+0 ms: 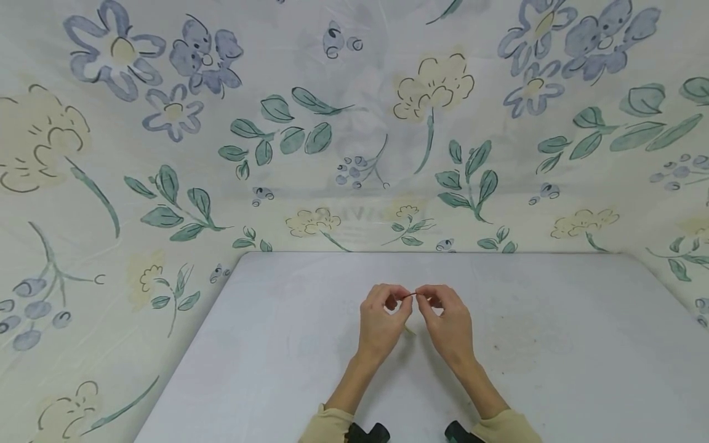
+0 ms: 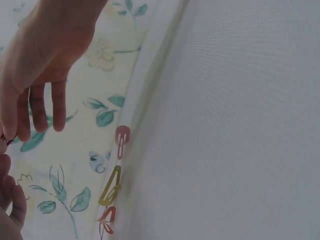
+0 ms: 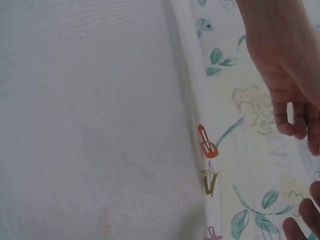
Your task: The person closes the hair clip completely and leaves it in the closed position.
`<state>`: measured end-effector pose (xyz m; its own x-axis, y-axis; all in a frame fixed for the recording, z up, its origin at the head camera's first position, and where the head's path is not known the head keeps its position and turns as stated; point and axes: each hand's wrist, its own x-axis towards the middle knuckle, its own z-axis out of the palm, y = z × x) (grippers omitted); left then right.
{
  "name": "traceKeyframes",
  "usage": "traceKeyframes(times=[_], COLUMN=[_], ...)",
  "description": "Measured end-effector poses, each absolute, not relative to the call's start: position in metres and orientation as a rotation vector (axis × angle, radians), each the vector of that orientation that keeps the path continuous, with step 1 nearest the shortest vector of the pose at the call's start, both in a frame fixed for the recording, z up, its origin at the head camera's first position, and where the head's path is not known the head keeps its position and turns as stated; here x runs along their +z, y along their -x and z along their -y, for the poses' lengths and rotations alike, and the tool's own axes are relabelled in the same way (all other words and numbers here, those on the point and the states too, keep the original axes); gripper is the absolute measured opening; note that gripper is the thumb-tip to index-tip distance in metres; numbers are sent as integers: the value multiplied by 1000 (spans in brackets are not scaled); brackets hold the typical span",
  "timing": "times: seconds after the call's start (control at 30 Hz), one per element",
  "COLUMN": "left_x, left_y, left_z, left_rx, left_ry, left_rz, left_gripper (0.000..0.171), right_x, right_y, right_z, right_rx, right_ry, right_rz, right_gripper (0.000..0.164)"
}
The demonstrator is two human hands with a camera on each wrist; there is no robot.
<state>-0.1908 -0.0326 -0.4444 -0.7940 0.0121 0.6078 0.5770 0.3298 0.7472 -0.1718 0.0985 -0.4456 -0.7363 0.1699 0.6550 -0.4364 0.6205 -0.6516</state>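
Note:
In the head view my left hand (image 1: 382, 323) and right hand (image 1: 450, 326) meet at the fingertips over the white table. Between them they pinch a thin dark red piece (image 1: 411, 295), one end in each hand. Its kind I cannot tell, as the fingertips cover most of it. A small yellowish thing (image 1: 410, 332) shows beside the left wrist, partly hidden by it. In the left wrist view, a pink snap hair clip (image 2: 121, 141), a yellow hair clip (image 2: 110, 187) and an orange hair clip (image 2: 107, 220) appear in a line beside the hands.
The white table (image 1: 266, 344) ends at a flowered cloth (image 1: 354, 135) behind it. Small specks (image 1: 495, 347) dot the tabletop right of the hands. An orange hair clip (image 3: 207, 143) and a yellow-green one (image 3: 210, 184) appear in the right wrist view, above a pink piece (image 3: 213, 233).

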Motion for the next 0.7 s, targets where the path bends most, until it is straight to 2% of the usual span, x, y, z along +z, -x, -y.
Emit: traceKeyframes(times=[0.23, 0.7], left_x=[-444, -443], left_y=[191, 195], left_z=[36, 47], left_rx=[-1540, -1541], left_ry=[522, 568], left_rz=[2081, 2147], left_gripper=[12, 12], right_x=[-445, -444], right_y=[171, 171], right_z=[-99, -98], right_rx=[1162, 1271], right_ry=[-227, -265], right_rz=[2145, 2156], right_gripper=[13, 14])
